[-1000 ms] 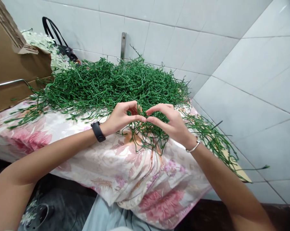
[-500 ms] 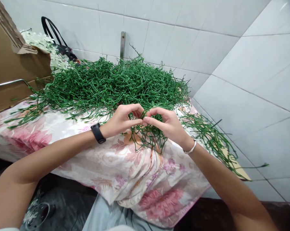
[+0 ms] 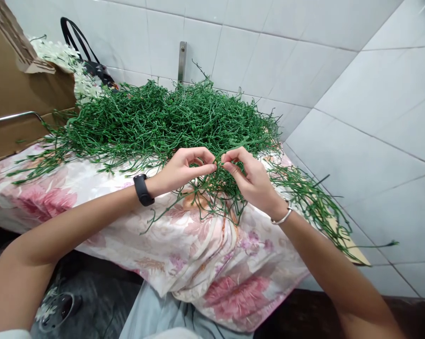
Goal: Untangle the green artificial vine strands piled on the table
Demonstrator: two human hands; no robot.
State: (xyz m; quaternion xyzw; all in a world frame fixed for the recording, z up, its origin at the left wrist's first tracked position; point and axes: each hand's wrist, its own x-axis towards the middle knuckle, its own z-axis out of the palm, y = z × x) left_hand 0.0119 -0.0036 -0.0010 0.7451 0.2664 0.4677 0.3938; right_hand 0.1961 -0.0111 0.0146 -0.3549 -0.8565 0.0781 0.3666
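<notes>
Both hands meet in front of a big tangled heap of green artificial flower stems. Thumb and fingertips of my left hand are pinched on a thin green stem. My right hand, just beside it, pinches at the same stem, its fingertips a small gap from the left ones. The exact spot they grip is partly lost against the green behind. Loose stems hang below the hands over the flowered cloth, and one long stem trails to the lower left.
More stems lie at the right on a yellowish board. To the left stands a cardboard box, with white artificial flowers and a black bag behind. A tiled wall closes off the back.
The hands have drawn slightly apart and a little upward. A long stem now trails to the lower left below my left wrist. The view has shifted slightly.
</notes>
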